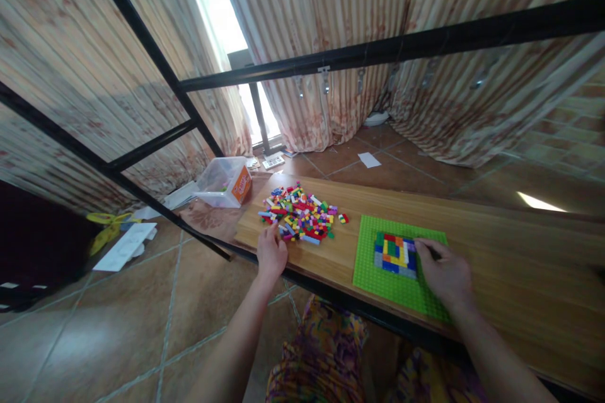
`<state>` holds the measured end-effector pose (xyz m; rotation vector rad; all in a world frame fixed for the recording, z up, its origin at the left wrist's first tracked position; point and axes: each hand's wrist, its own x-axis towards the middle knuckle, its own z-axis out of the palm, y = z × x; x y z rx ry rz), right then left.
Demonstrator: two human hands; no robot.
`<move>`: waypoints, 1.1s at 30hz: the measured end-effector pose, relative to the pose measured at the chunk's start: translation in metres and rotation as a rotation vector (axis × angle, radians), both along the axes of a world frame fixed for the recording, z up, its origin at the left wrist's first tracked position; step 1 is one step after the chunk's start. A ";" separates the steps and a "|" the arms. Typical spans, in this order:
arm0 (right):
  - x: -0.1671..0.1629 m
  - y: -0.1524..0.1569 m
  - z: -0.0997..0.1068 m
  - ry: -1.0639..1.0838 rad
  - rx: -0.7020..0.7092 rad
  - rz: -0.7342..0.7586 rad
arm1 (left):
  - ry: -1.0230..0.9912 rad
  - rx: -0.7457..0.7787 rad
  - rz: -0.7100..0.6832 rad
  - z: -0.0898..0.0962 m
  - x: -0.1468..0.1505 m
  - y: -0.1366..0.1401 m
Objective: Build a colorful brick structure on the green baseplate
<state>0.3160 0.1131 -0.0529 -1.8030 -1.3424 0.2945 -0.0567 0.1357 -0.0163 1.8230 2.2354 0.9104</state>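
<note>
My left hand (272, 253) rests at the near left edge of a pile of small colourful toy bricks (302, 214); its fingers are drawn together, and what lies between the tips is too small to make out. On the green baseplate (368, 267), a flat square of bricks (390, 266) in blue, grey, yellow, orange, red and white is built up. At that square's right side, my right hand (447, 274) pinches at a purple brick (411, 245), which seems to touch the other bricks. Its palm hangs over the baseplate's right part.
A small cluster of bricks (343, 218) lies between pile and baseplate on the wooden board (321, 261). Beyond the board's left end stands a clear plastic box (220, 179) with an orange label. A black metal bar (302, 70) crosses ahead, before striped curtains (326, 6).
</note>
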 end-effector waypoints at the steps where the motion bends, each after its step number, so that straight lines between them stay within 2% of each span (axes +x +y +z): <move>1: 0.000 0.000 0.000 -0.005 0.000 0.001 | 0.007 -0.020 -0.010 0.000 -0.003 0.005; 11: -0.005 0.000 0.008 0.034 -0.009 0.003 | 0.116 -0.059 -0.155 0.001 -0.020 0.036; 16: -0.008 0.000 0.010 0.041 0.022 0.017 | 0.133 -0.063 -0.170 0.004 -0.025 0.038; 20: -0.009 0.001 0.011 0.050 0.052 0.016 | 0.072 -0.038 -0.174 0.006 -0.032 0.037; 24: -0.010 0.001 0.012 0.054 0.052 0.013 | -0.003 0.033 -0.236 0.014 -0.034 0.032; 27: -0.010 0.001 0.012 0.046 0.058 0.009 | -0.043 0.082 -0.322 0.023 -0.017 0.024; 30: -0.010 0.001 0.012 0.045 0.065 0.016 | -0.090 0.097 -0.452 0.031 0.019 0.011; 33: -0.010 0.002 0.012 0.057 0.066 0.016 | -0.109 -0.001 -0.701 0.032 0.063 -0.002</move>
